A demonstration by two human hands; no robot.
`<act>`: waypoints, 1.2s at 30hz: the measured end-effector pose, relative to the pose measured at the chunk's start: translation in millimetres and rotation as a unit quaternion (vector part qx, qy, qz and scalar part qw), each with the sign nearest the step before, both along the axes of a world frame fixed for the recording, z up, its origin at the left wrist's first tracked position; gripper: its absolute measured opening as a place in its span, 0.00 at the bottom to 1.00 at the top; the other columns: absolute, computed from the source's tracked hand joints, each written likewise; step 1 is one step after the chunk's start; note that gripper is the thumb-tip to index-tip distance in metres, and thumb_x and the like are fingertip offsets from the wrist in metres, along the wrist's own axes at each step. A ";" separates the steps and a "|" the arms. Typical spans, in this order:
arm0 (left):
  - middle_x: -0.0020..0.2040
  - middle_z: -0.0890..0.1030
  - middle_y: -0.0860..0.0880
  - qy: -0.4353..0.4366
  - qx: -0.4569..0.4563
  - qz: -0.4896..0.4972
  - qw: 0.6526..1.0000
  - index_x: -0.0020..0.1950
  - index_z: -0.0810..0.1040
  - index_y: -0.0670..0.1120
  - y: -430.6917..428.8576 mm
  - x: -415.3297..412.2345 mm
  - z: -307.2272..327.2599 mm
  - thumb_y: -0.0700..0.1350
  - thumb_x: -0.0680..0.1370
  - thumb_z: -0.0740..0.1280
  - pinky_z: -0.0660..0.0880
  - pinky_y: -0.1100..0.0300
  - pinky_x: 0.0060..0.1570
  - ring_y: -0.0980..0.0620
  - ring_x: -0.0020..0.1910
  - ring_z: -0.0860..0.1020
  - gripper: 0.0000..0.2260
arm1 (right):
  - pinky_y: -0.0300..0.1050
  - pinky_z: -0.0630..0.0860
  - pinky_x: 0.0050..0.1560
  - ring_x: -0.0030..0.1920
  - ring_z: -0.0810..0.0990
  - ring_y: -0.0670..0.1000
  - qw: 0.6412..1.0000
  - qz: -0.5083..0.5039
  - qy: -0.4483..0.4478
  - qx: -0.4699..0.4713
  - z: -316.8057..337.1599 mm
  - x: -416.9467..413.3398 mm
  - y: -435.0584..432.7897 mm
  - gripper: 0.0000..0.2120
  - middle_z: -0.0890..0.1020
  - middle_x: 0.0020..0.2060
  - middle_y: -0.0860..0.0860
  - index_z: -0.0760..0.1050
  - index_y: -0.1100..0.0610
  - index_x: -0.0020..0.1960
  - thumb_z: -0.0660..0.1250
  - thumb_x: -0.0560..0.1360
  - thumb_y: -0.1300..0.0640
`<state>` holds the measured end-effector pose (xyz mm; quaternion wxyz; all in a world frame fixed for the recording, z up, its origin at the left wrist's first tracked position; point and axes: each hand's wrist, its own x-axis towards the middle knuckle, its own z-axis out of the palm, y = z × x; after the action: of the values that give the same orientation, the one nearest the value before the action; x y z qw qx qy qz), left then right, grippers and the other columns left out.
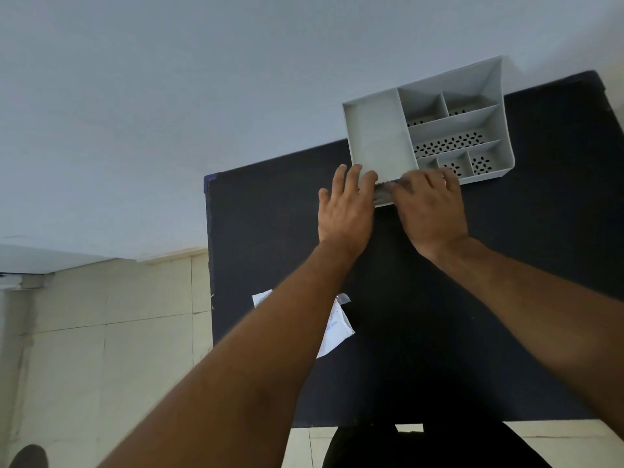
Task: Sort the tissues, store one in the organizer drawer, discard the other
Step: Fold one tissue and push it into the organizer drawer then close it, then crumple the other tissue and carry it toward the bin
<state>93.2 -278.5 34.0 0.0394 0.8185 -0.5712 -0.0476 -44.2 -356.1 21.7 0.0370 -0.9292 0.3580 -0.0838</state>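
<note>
Left fingers [354,173] flat, bracing organizer [378,136]; right fingers [418,179] beside them at drawer [383,197], grip unclear; hard tug could drag organizer along.

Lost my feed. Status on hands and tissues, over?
Left hand resting on organizer front. Right hand at drawer, grip unclear. One tissue packet on table, under left forearm.

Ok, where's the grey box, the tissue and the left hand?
organizer [374,136], head view, big compartment's floor.
tissue packet [339,329], head view, white middle.
left hand [344,214], head view, its back.
</note>
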 end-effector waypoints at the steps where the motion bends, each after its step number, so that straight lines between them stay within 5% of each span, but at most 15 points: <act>1: 0.78 0.63 0.44 0.013 0.015 -0.005 1.000 0.74 0.64 0.49 -2.1 0.4 -0.6 0.42 0.80 0.66 0.67 0.38 0.67 0.40 0.79 0.56 0.24 | 0.62 0.66 0.69 0.61 0.75 0.61 1.000 -0.006 -0.018 -0.009 -0.5 1.1 -1.8 0.21 0.77 0.59 0.56 0.74 0.52 0.68 0.71 0.76 0.58; 7: 0.83 0.49 0.43 -0.017 0.109 -0.017 0.994 0.82 0.52 0.49 -20.1 6.1 -3.6 0.45 0.82 0.62 0.60 0.38 0.72 0.39 0.81 0.43 0.30 | 0.62 0.56 0.77 0.79 0.58 0.63 0.997 0.000 0.055 0.046 -5.2 14.0 -23.4 0.29 0.62 0.78 0.60 0.61 0.55 0.78 0.64 0.80 0.59; 12: 0.83 0.45 0.44 -0.031 0.150 -0.021 0.988 0.83 0.45 0.50 -28.3 6.8 -0.2 0.44 0.82 0.63 0.57 0.38 0.74 0.39 0.81 0.41 0.35 | 0.59 0.51 0.78 0.80 0.54 0.61 0.995 0.004 0.075 0.068 -7.8 17.6 -30.2 0.33 0.57 0.80 0.60 0.54 0.54 0.81 0.63 0.79 0.61; 16: 0.83 0.45 0.44 0.036 0.081 0.000 0.996 0.82 0.50 0.52 -14.8 -0.5 1.2 0.43 0.80 0.65 0.59 0.38 0.73 0.40 0.81 0.43 0.34 | 0.61 0.52 0.78 0.80 0.51 0.62 0.996 -0.002 0.060 0.072 -3.5 18.7 -21.2 0.35 0.55 0.80 0.61 0.55 0.55 0.80 0.67 0.78 0.58; 19: 0.83 0.45 0.48 0.140 0.005 0.073 0.988 0.81 0.51 0.53 16.2 -16.9 4.2 0.49 0.81 0.63 0.58 0.37 0.73 0.43 0.81 0.47 0.32 | 0.62 0.52 0.78 0.80 0.51 0.62 0.997 0.026 0.039 0.065 5.9 21.2 8.1 0.33 0.55 0.80 0.62 0.56 0.58 0.80 0.65 0.79 0.53; 23: 0.83 0.51 0.48 0.189 0.007 0.173 0.967 0.80 0.58 0.51 82.0 -29.9 0.9 0.56 0.75 0.47 0.61 0.42 0.72 0.45 0.80 0.53 0.32 | 0.61 0.54 0.78 0.80 0.52 0.62 0.991 0.076 0.035 0.105 2.8 16.7 66.7 0.33 0.57 0.80 0.62 0.58 0.59 0.80 0.65 0.78 0.53; 28: 0.81 0.58 0.47 0.147 0.011 0.247 0.958 0.78 0.62 0.51 188.1 -16.6 -25.9 0.50 0.80 0.63 0.68 0.41 0.70 0.44 0.79 0.58 0.26 | 0.57 0.56 0.77 0.80 0.56 0.61 0.960 0.199 0.054 0.188 -14.8 29.3 143.9 0.35 0.59 0.79 0.61 0.59 0.58 0.80 0.67 0.78 0.49; 32: 0.82 0.52 0.47 0.141 0.129 0.299 0.935 0.81 0.52 0.52 256.8 -2.7 -38.7 0.59 0.82 0.59 0.63 0.43 0.74 0.44 0.80 0.53 0.31 | 0.55 0.49 0.79 0.81 0.48 0.57 0.915 0.280 0.183 0.227 -27.5 50.2 190.5 0.38 0.48 0.82 0.56 0.46 0.52 0.82 0.60 0.80 0.41; 36: 0.82 0.51 0.48 0.228 0.182 0.269 0.918 0.81 0.47 0.54 295.8 -0.2 -50.5 0.59 0.81 0.62 0.61 0.43 0.75 0.43 0.80 0.54 0.34 | 0.56 0.62 0.73 0.75 0.64 0.59 0.897 0.263 0.291 0.206 -30.5 65.8 214.1 0.41 0.54 0.80 0.58 0.43 0.48 0.82 0.64 0.78 0.44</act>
<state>93.0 17.3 -16.5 0.0297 0.9014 -0.2862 -0.3235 21.6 -142.0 -8.7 0.1426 -0.9439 0.1050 0.2787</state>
